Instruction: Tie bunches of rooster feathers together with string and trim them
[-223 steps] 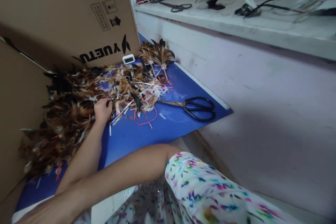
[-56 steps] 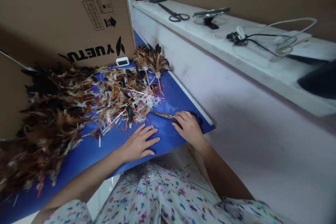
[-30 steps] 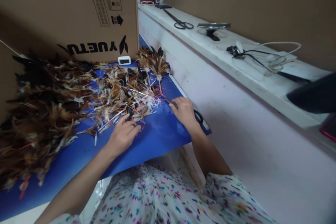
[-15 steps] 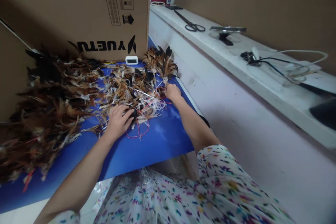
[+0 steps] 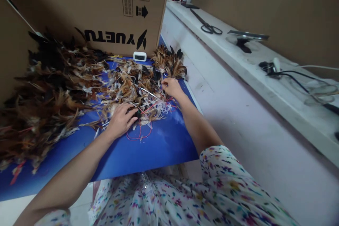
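Left hand (image 5: 120,120), fingers loosely spread, lies over loose feathers (image 5: 120,84) on the blue table (image 5: 159,148); right hand (image 5: 172,87) curls beside the feather bunches (image 5: 173,63), its grip unclear. Bunches appear bound; the loose heap seemingly remains unbound.

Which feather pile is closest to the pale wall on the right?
The small clump just beyond the right hand: it sits beside the pale wall, while the loose middle pile and big left heap lie farther off.
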`<control>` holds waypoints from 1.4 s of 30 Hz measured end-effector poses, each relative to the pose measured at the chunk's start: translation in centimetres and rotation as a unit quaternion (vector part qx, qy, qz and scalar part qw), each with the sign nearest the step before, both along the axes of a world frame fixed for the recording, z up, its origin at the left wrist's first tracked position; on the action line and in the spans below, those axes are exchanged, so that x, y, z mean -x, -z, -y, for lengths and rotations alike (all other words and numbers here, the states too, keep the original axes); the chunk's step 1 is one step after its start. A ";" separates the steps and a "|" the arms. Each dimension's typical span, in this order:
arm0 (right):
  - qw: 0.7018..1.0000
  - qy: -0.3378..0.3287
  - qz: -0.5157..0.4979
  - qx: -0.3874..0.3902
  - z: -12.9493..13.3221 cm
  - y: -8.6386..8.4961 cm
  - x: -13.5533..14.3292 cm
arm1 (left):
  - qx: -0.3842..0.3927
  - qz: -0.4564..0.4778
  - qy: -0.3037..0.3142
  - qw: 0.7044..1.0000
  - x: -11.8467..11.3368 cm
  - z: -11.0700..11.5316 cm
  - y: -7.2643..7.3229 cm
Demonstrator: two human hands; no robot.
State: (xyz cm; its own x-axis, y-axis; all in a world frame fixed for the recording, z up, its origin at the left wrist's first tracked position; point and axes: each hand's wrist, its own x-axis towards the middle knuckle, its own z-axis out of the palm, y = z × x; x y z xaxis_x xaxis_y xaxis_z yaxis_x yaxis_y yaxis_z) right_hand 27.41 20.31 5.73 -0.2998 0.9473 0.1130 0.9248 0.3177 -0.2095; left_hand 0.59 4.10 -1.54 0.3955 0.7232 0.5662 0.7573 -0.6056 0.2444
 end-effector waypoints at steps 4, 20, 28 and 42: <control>1.000 0.013 0.019 0.011 -0.9 1.2 1.9 | -0.027 0.031 0.024 0.999 0.0 0.2 -0.1; 0.988 0.149 -0.016 0.025 -2.6 2.3 4.2 | -0.096 0.032 0.057 0.993 -1.0 0.5 -0.6; 0.960 0.205 -0.188 0.031 -3.3 1.3 3.1 | -0.078 0.059 0.064 0.993 -0.9 -0.1 -0.3; 0.691 0.075 -0.683 0.225 4.3 -2.9 3.3 | 0.031 0.235 0.031 0.971 -1.2 0.7 -0.9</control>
State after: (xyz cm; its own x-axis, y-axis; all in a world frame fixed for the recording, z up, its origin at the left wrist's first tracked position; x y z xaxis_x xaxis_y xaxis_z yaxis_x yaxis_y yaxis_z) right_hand 24.12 15.97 8.60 -0.0984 0.9875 -0.1230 -0.2173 -0.1420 -0.9657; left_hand 1.77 3.40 -0.64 0.1479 0.7451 0.6503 0.5170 -0.6188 0.5915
